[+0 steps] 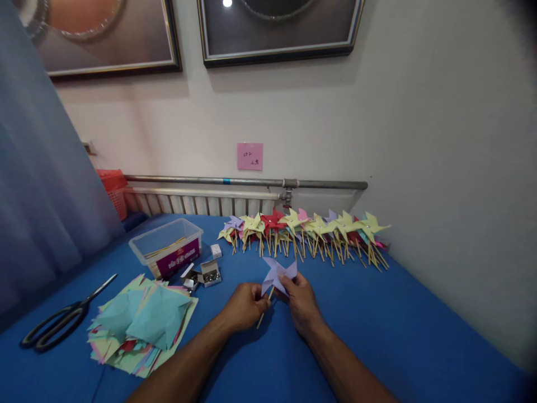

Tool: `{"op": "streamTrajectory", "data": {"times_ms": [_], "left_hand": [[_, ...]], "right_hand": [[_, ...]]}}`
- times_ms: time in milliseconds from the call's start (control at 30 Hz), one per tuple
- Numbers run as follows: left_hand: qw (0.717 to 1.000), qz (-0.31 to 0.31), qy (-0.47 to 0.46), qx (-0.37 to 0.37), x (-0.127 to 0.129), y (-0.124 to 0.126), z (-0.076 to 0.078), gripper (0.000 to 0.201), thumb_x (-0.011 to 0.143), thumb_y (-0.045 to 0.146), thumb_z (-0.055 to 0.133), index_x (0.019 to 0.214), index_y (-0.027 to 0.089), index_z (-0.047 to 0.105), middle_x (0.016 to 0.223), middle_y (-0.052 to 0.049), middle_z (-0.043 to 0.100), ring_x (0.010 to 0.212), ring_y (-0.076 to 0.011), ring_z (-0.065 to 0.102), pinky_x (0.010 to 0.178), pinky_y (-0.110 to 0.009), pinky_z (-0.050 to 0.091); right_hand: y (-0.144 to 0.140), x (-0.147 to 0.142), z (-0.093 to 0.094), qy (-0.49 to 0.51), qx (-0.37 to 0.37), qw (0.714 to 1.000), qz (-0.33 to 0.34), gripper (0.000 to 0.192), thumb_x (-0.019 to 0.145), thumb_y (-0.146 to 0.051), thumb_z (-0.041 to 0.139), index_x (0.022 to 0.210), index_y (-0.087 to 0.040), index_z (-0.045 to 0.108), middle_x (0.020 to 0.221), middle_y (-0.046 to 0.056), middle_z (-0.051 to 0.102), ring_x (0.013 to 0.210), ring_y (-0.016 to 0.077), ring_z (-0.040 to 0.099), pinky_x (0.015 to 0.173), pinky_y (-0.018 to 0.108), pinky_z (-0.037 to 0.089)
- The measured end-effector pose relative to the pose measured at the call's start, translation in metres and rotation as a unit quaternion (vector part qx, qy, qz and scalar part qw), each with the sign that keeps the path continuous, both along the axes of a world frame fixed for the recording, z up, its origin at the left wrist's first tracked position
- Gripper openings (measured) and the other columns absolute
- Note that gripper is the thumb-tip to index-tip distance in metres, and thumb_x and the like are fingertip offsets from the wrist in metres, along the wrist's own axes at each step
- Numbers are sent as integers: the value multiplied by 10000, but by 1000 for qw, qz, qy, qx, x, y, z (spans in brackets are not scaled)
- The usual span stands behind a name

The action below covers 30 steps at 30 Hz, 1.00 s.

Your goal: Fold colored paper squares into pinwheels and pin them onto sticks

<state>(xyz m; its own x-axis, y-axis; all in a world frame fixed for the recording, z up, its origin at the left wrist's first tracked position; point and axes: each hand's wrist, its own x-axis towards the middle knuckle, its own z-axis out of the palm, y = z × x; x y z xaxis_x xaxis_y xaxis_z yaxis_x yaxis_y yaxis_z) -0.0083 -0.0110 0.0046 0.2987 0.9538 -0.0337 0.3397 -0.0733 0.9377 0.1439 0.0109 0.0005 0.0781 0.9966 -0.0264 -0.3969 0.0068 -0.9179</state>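
Observation:
A purple paper pinwheel [274, 274] is held up over the blue table between my two hands. My left hand [246, 307] is closed, its fingers pinching the thin wooden stick [262, 318] under the pinwheel's head. At the pinwheel's right side my right hand [300, 296] grips the paper, thumb across the front near the middle; its other fingers are partly hidden behind. Farther back lies a long row of finished pinwheels [319, 225] in yellow, red, pink and purple, their sticks pointing toward me.
Left of my hands are an open box of small metal pins [211, 272], a small white box [216, 251], and a clear plastic tub [165, 238] with sticks. Nearer lie stacked coloured paper pieces [157, 316] and black-handled scissors [62, 322]. A pipe [251, 182] runs along the wall.

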Motion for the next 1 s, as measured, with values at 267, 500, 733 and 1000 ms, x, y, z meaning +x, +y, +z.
{"op": "streamTrajectory", "data": {"times_ms": [267, 500, 733, 1000], "left_hand": [[1000, 18, 20, 14, -1, 1, -2, 189, 775, 311, 583, 676, 170, 507, 580, 60, 407, 532, -77, 339, 508, -215, 257], [999, 40, 20, 18, -1, 3, -1, 213, 772, 337, 618, 690, 157, 541, 563, 55, 435, 518, -76, 351, 496, -217, 248], [995, 71, -71, -5, -2, 10, -5, 256, 707, 361, 668, 665, 160, 516, 547, 58, 439, 499, -69, 347, 491, -216, 272], [980, 123, -150, -48, 1, 9, 0, 295, 629, 367, 733, 612, 167, 517, 477, 53, 459, 422, -63, 363, 436, -211, 269]], "right_hand": [[0, 1, 1, 6, -8, 1000, -5, 313, 660, -437, 796, 862, -221, 693, 815, 10, 738, 695, 196, 666, 577, 281, 533], [1, 1, 2, 11, -11, 1000, -6, 306, 654, -447, 804, 785, -216, 653, 770, 0, 729, 705, 197, 685, 595, 286, 546], [-1, -4, -2, 2, -40, 999, 21, 427, 612, -465, 853, 833, -179, 625, 716, 9, 723, 612, 163, 692, 575, 260, 542], [-4, -5, -2, 1, -37, 998, 42, 482, 648, -583, 807, 830, -177, 619, 763, 35, 737, 602, 138, 680, 572, 245, 538]]}}
